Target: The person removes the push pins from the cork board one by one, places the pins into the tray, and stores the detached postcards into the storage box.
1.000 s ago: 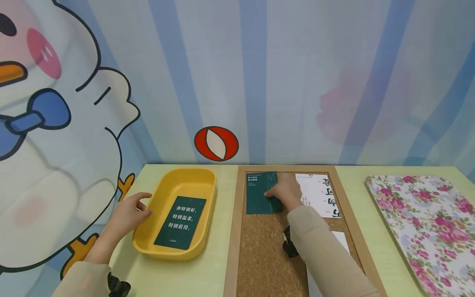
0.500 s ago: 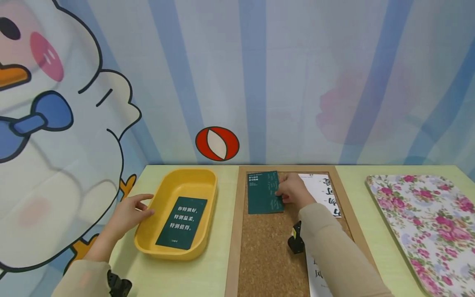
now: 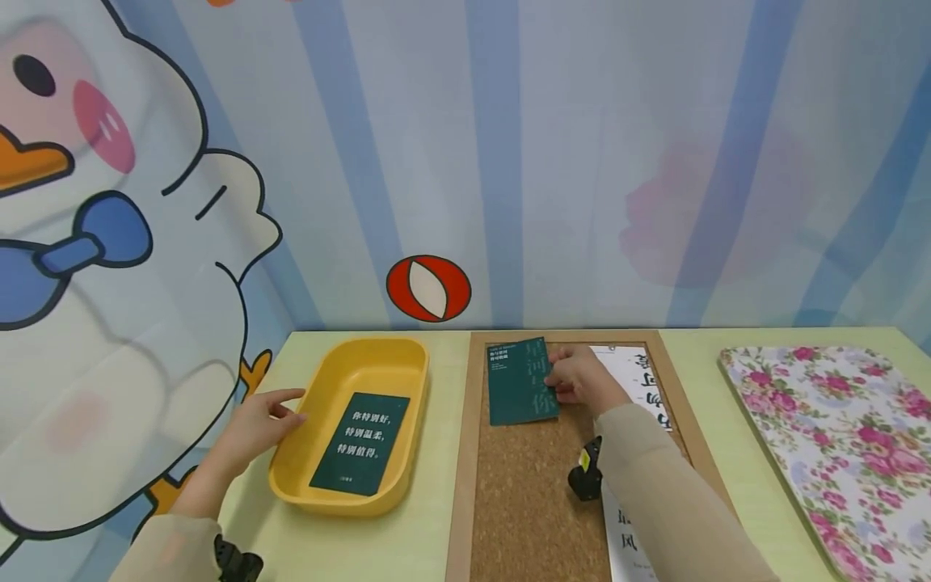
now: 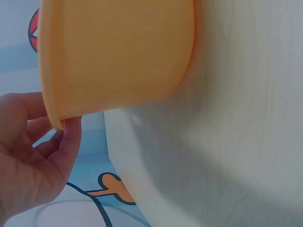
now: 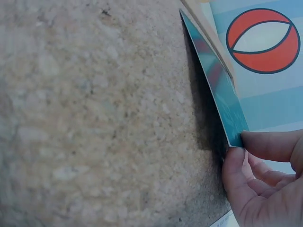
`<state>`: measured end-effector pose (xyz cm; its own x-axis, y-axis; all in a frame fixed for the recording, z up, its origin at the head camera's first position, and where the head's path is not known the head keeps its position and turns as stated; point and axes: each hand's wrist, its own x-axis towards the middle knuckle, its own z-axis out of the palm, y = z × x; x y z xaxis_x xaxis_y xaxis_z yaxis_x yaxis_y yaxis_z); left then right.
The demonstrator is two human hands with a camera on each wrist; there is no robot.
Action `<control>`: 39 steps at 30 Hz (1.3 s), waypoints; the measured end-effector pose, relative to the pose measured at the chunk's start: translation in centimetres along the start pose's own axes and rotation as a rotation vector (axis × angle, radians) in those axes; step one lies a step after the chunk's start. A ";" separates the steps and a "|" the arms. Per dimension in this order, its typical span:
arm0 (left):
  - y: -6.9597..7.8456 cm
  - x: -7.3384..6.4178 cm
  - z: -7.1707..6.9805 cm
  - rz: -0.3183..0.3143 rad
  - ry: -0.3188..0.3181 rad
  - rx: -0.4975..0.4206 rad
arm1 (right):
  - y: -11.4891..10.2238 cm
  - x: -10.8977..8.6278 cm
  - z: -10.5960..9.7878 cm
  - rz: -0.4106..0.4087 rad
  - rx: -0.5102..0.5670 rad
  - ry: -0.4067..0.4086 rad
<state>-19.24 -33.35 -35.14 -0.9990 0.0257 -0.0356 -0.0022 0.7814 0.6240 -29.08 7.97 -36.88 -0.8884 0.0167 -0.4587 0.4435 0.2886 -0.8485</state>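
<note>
My right hand [image 3: 582,378] pinches the right edge of a dark green card [image 3: 518,381] with white print, over the upper left of a framed cork board [image 3: 538,501]. In the right wrist view, thumb and fingertips grip the card's corner; that edge is tilted up off the cork, while the far edge lies close to it. With fingers curled at its rim, my left hand [image 3: 258,428] holds the left side of a yellow plastic tray [image 3: 418,453]. Another green card [image 3: 360,443] with white characters lies in that tray. The left wrist view shows fingertips beneath the rim.
White cards with black characters lie along the board's right side, an upper one [image 3: 650,388] and a lower one [image 3: 629,541], both partly hidden by my right arm. A floral tray [image 3: 836,436] stands at the right. Behind the table [image 3: 436,420] hangs a cartoon-printed backdrop [image 3: 553,162].
My right hand has shifted slightly right and pinched the green card's edge, lifting it from the cork. My left hand has stayed at the tray rim. The head view has tilted a little.
</note>
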 end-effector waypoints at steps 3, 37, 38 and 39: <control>-0.1 0.0 0.0 -0.009 -0.008 0.010 | 0.1 0.0 -0.1 0.014 0.025 -0.018; 0.6 -0.3 -0.4 -0.033 -0.058 -0.091 | -2.8 -1.6 -0.8 0.077 0.488 -0.261; 0.6 -0.4 -0.4 -0.036 -0.062 -0.091 | -2.9 -1.6 -0.7 0.080 0.495 -0.270; 0.5 -0.5 -0.4 -0.039 -0.065 -0.092 | -2.9 -1.7 -0.7 0.085 0.505 -0.281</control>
<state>-18.75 -33.21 -34.50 -0.9932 0.0385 -0.1100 -0.0484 0.7224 0.6898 -28.97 7.73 -33.47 -0.8124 -0.2550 -0.5244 0.5745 -0.1957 -0.7948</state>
